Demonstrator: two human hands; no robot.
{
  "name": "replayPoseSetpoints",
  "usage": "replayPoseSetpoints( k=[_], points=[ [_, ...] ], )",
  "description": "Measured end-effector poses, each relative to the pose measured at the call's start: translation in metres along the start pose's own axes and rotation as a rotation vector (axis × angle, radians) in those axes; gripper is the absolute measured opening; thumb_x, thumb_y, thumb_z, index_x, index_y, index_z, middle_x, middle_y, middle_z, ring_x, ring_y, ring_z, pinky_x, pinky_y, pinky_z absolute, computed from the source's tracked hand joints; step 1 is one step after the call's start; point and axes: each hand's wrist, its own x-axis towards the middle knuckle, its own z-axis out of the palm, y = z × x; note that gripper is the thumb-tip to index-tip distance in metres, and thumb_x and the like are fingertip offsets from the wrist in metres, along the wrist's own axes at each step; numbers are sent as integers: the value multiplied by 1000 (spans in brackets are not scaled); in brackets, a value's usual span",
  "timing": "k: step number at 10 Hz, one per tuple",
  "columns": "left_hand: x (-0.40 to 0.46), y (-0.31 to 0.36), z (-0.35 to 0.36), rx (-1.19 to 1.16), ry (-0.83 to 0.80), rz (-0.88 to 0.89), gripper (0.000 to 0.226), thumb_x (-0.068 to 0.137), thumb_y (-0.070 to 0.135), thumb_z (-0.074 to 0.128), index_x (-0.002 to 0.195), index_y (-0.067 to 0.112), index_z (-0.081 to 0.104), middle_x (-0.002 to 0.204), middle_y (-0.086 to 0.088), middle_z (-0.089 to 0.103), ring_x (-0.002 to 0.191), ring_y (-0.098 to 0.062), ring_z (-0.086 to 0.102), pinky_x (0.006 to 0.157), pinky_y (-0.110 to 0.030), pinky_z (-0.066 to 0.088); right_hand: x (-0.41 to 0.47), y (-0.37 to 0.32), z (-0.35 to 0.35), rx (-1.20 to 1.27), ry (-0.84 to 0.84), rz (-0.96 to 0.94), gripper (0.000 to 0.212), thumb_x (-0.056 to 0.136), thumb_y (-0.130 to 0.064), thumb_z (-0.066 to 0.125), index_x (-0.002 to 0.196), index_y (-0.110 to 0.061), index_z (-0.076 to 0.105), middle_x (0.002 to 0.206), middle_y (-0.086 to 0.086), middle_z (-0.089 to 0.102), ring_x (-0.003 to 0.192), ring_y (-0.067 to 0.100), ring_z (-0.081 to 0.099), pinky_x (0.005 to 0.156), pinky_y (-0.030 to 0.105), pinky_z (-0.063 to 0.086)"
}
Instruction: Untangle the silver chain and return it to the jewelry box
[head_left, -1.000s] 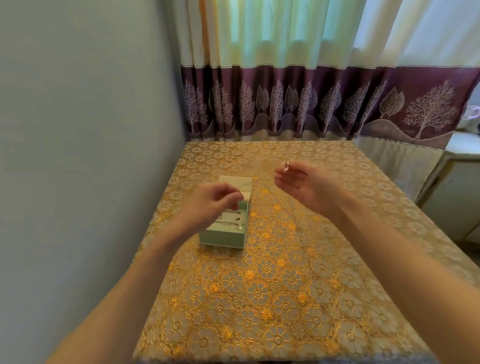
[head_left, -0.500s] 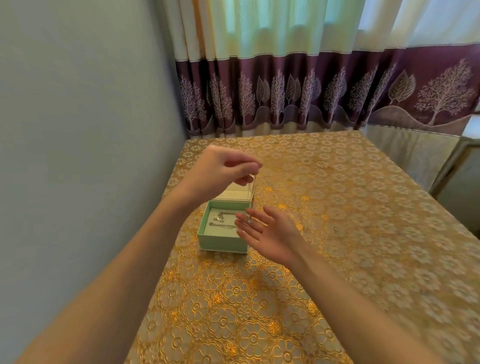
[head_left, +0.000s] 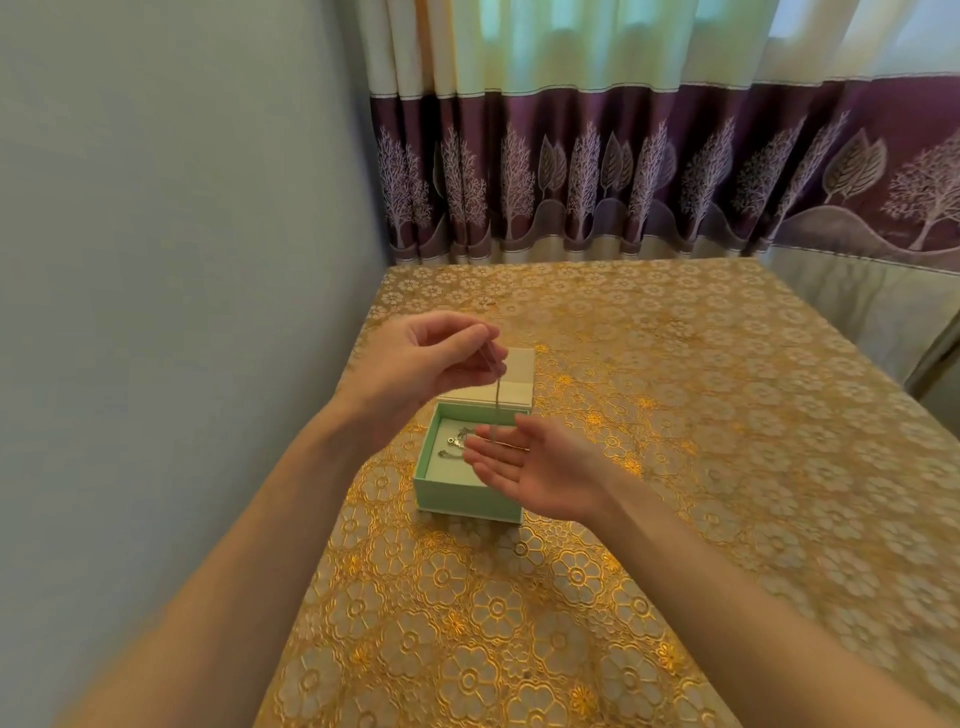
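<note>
A pale green jewelry box (head_left: 457, 499) stands open on the table near the left wall, its lid tilted back. My left hand (head_left: 421, 364) is raised above the box and pinches the upper end of the thin silver chain (head_left: 497, 410). The chain hangs straight down from my fingers into the box, where its lower part with small silver pieces lies on the light lining. My right hand (head_left: 540, 467) is held palm up with straight fingers over the box's right side, just under the hanging chain.
The table (head_left: 675, 415) wears a gold floral cloth. A grey wall (head_left: 182, 260) runs close along the left. A purple and cream curtain (head_left: 623, 182) hangs behind the far edge. A pale cabinet edge (head_left: 935, 358) shows at the right.
My left hand rose from the box, lifting the chain's end. My right hand came down from the upper right and now lies flat, palm up, over the box's right side.
</note>
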Motion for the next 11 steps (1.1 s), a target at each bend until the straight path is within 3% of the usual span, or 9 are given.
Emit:
replayPoseSetpoints(
  k=[2, 3, 4, 5, 6, 7, 8, 9, 11],
  points=[
    [3, -43, -17, 337, 53, -135, 11, 88, 3, 57, 92, -2, 66, 78, -11, 67, 68, -12, 65, 68, -20, 57, 12, -8, 9, -144, 89, -17, 37, 100, -15, 30, 96, 11, 55, 95, 23, 58, 84, 30, 59, 78, 32, 51],
    [6, -64, -27, 474, 117, -168, 10, 88, 4, 58, 90, 0, 67, 79, -12, 67, 72, -18, 64, 69, -24, 57, 19, -10, 13, -254, 139, -55, 37, 100, -19, 32, 94, 9, 54, 91, 21, 57, 80, 28, 58, 78, 31, 50],
    [7, -77, -33, 746, 155, -94, 10, 86, 9, 62, 90, 6, 70, 84, -7, 70, 80, -19, 65, 77, -30, 54, 28, -10, 18, -384, 197, -104, 41, 101, -29, 31, 91, 5, 53, 85, 18, 56, 74, 25, 57, 71, 29, 49],
    [0, -86, -33, 1010, 106, -24, 14, 86, 16, 62, 94, 13, 72, 89, 1, 69, 84, -10, 60, 76, -21, 44, 36, -4, 22, -516, 223, -123, 46, 101, -37, 28, 91, 1, 51, 80, 15, 55, 69, 21, 54, 65, 26, 46],
    [-6, -95, -33, 1085, 67, 27, 15, 86, 21, 63, 97, 17, 73, 92, 2, 71, 84, -8, 56, 80, -25, 43, 43, 3, 21, -617, 228, -115, 48, 100, -41, 25, 95, -2, 51, 85, 15, 57, 72, 21, 53, 69, 29, 43],
    [-7, -98, -33, 1159, 34, 33, 19, 88, 25, 59, 103, 21, 71, 97, 2, 69, 101, -15, 51, 91, -37, 41, 43, 6, 19, -689, 220, -104, 52, 99, -44, 23, 110, -1, 51, 92, 14, 60, 83, 23, 54, 83, 34, 42],
    [-8, -101, -33, 1256, -8, 9, 25, 89, 30, 56, 111, 25, 66, 105, 1, 64, 111, -16, 43, 93, -36, 38, 39, 5, 20, -721, 224, -81, 57, 99, -47, 21, 123, -3, 47, 114, 18, 62, 106, 27, 57, 101, 38, 40],
    [-13, -98, -32, 1317, -91, -23, 32, 91, 35, 52, 120, 26, 60, 114, 0, 61, 116, -17, 40, 94, -33, 37, 31, 3, 23, -726, 202, -59, 60, 98, -49, 18, 132, -5, 42, 129, 21, 54, 121, 31, 50, 107, 38, 35],
    [-28, -92, -24, 1376, -153, -17, 47, 95, 33, 46, 138, 17, 39, 142, -2, 41, 131, -20, 32, 109, -37, 29, 14, 1, 22, -790, 189, -97, 59, 99, -47, 17, 136, -5, 38, 136, 19, 49, 128, 29, 44, 108, 39, 30]
  ],
)
